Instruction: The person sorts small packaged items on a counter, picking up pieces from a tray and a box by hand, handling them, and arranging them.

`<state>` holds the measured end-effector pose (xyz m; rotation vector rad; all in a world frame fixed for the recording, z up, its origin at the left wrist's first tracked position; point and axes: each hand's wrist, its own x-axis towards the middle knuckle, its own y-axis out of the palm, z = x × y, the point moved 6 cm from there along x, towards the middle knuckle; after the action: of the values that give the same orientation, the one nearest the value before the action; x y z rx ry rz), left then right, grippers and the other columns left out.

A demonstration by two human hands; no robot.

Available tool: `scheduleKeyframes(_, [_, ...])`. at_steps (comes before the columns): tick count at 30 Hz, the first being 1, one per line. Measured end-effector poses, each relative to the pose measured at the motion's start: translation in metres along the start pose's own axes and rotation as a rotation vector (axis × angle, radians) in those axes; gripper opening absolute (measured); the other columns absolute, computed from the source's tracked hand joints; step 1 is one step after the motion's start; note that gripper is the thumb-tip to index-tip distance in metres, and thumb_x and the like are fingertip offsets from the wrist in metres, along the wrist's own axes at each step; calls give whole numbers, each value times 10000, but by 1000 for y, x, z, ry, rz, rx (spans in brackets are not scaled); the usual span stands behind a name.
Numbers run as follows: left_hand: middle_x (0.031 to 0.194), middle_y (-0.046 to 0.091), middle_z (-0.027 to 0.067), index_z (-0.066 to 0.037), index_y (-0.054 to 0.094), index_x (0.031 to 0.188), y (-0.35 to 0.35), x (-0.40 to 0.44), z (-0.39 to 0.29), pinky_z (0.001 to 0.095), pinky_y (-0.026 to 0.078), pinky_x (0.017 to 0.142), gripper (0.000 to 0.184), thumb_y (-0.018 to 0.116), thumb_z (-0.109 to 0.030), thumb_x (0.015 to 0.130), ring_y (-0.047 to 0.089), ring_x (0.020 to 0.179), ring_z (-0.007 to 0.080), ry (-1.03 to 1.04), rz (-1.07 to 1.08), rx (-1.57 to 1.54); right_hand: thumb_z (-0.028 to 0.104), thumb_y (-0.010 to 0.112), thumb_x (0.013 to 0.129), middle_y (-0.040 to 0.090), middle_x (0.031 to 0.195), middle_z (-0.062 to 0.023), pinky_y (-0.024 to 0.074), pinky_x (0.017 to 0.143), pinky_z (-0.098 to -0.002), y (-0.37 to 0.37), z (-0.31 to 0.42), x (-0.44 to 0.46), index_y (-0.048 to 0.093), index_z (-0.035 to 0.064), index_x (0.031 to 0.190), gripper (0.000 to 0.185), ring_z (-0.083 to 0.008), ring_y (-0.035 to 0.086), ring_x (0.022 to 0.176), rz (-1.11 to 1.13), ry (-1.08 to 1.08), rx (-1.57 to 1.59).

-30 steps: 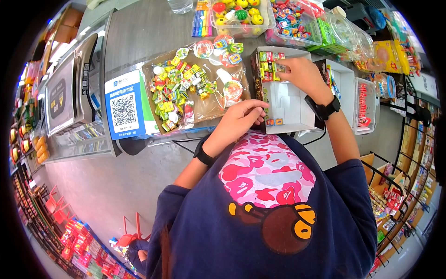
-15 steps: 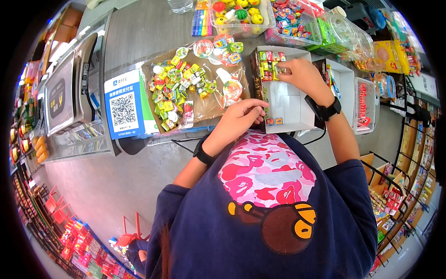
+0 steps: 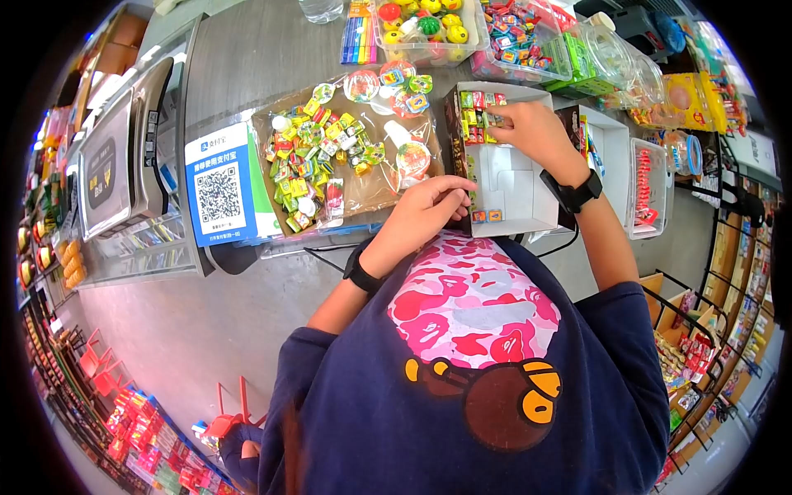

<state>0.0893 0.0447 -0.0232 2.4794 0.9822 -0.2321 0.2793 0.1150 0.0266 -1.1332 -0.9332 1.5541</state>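
Note:
My right hand [image 3: 532, 132] reaches into a white-lined cardboard box [image 3: 516, 202]. Its fingertips are pinched on a small wrapped candy at the edge of a block of red, yellow and green wrapped candies [image 3: 474, 115] in the far left corner. At the box's left side, my left hand [image 3: 425, 210] has its fingers curled; what they hold, if anything, is hidden. Two orange-and-blue candies [image 3: 487, 216] lie in the near left corner. Left of the box, a clear plastic bag [image 3: 371, 194] lies flat with a heap of loose wrapped candies [image 3: 318, 157] on it.
Behind stand tubs of toy figures [image 3: 429, 54] and blue-red candies [image 3: 524, 54]. A QR-code sign [image 3: 219, 194] and a display screen [image 3: 115, 165] are on the left. Right of the box are another white box [image 3: 606, 136] and a clear tray of red items [image 3: 648, 194].
My right hand has shifted very slightly at the candy block, its fingertips still down on it. My left hand stays in place.

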Motion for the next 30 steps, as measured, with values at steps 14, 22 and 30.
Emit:
scheduleKeyframes(14, [917, 635, 55, 11, 620, 1149, 0, 0, -1, 254, 519, 765, 253, 476, -90, 967, 606, 816, 112, 14, -48, -29, 316, 670, 794, 651, 720, -140, 490, 628, -408, 1, -10, -2, 706, 118, 1097, 364, -310, 635, 668, -20, -28, -46])
scheduleKeyframes(22, [900, 636, 52, 11, 623, 1146, -1, 2, 1, 253, 519, 758, 251, 481, -92, 966, 605, 805, 110, 41, -41, -24, 300, 663, 764, 672, 782, -165, 524, 686, -454, 1, -13, 1, 712, 114, 999, 304, -368, 646, 747, -17, 18, 11])
scheduleKeyframes(30, [898, 638, 54, 8, 625, 1144, 0, 1, 0, 253, 521, 755, 247, 484, -96, 969, 606, 800, 109, 31, -54, -29, 293, 665, 763, 672, 790, -175, 525, 696, -451, 2, -10, 0, 712, 109, 999, 303, -371, 646, 758, 27, 3, 3])
